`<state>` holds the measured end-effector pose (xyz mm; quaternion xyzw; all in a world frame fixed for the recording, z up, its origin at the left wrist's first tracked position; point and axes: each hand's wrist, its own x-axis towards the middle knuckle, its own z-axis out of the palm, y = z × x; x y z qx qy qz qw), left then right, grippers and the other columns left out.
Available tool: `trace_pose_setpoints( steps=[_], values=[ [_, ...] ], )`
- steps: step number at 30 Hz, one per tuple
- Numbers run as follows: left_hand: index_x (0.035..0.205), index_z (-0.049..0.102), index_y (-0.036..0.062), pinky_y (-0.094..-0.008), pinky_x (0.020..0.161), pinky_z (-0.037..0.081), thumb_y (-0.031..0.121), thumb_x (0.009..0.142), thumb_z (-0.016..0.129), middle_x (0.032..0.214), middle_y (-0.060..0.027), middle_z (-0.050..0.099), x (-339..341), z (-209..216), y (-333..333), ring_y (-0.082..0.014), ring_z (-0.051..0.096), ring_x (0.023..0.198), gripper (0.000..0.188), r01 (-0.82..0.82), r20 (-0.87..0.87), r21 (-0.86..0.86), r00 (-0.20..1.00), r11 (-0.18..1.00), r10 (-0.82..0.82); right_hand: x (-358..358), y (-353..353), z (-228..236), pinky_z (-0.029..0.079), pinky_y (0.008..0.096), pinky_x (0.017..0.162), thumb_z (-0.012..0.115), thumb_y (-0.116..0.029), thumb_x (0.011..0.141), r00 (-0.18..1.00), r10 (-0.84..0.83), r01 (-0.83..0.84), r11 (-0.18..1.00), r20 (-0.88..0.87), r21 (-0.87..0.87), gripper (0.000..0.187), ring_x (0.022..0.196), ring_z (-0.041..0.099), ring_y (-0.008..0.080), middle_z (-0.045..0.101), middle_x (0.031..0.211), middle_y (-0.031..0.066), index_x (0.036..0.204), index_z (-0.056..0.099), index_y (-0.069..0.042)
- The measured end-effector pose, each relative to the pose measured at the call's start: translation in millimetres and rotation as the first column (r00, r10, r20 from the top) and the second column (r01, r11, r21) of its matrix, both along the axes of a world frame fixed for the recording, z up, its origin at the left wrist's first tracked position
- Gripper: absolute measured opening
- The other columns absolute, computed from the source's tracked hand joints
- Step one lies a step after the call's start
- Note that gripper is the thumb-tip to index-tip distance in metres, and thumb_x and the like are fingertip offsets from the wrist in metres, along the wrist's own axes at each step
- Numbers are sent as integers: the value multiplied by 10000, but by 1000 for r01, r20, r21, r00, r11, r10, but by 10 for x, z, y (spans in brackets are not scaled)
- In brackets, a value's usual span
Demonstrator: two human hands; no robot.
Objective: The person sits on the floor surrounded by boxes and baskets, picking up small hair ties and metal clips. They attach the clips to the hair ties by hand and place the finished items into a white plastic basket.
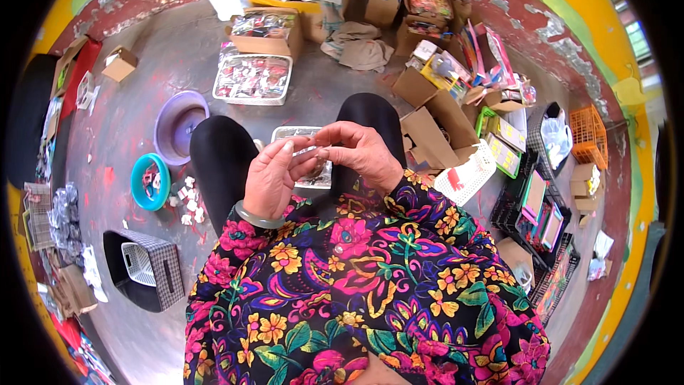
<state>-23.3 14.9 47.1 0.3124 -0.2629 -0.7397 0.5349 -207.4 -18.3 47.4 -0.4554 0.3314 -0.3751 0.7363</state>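
Observation:
Both of my hands meet in front of me, above a white plastic basket between my knees. My left hand, with a pale bangle at its wrist, has its thumb and fingers closed together. Fingertip to fingertip with it, my right hand is closed in a pinch. A small, pale thing shows between the fingertips, too small and too covered to name. My hands and sleeves hide most of the basket and what lies in it.
Ahead stands a white basket of small packets. To the left are a purple basin, a teal tub and scattered white pieces. Opened cardboard boxes, a white perforated basket and black crates crowd the right.

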Motion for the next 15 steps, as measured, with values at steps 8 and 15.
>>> trace_pose_setpoints(
  steps=[8,15],
  values=[
    [1080,499,-55,-303,821,503,141,937,417,1066,-168,558,-29,-110,-22,-259,571,1005,256,-1,-29,35,1000,999,2,32,28,-124,403,205,653,633,-70,796,981,-174,160,975,-86,-152,116,735,508,81,586,910,42,858,651,26],
    [1044,553,-47,-263,777,507,47,873,516,1057,-141,581,-44,-151,-72,-200,595,947,199,27,41,46,999,999,-29,25,17,-150,430,222,701,626,-37,788,967,-232,206,956,-109,-210,79,792,547,111,593,855,62,824,653,29]
  ],
)
